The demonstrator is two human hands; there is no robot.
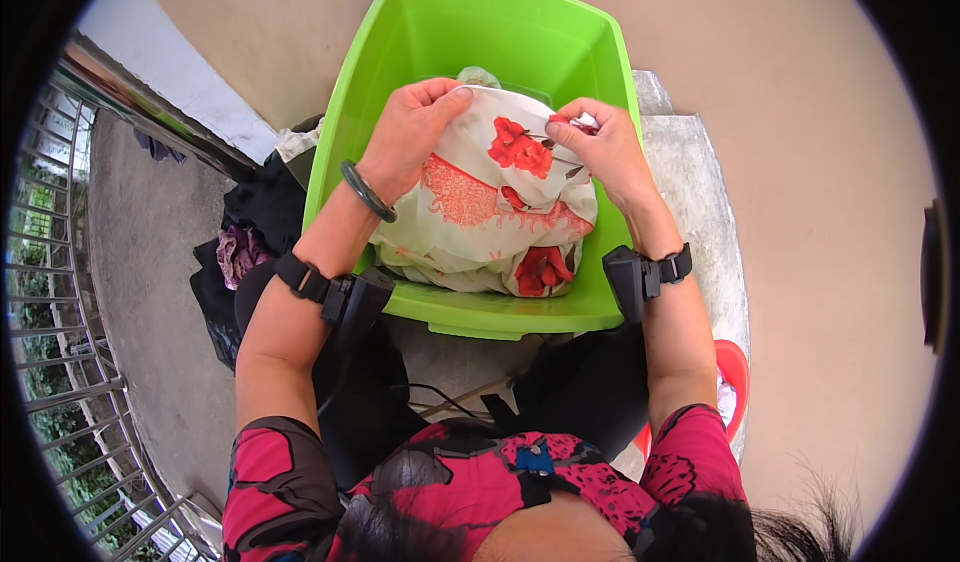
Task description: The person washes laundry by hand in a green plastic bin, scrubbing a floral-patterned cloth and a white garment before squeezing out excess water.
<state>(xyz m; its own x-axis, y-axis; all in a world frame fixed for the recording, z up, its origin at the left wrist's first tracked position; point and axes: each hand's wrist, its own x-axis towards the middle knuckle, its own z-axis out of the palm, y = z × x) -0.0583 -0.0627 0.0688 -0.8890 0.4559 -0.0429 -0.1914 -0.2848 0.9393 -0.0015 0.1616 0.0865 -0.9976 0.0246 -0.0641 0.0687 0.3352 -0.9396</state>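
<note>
A white cloth printed with red flowers (480, 209) lies bunched in a bright green plastic tub (491, 314). My left hand (416, 126) pinches its upper edge between thumb and fingers. To the right, my right hand (596, 142) grips the same edge, with a small red and white fold of fabric between its fingers. The edge is held up between both hands. Behind it, inside the tub, a pale translucent bundle (478, 76) shows in part. The underside of the cloth is hidden. A dark bangle is on my left wrist, and black devices are strapped to both forearms.
Dark clothing (259, 205) and a purple crumpled cloth (241, 254) lie left of the tub. A red container (735, 382) stands by my right elbow. A concrete ledge (694, 209) runs along the wall on the right. Metal railings (67, 329) stand at far left.
</note>
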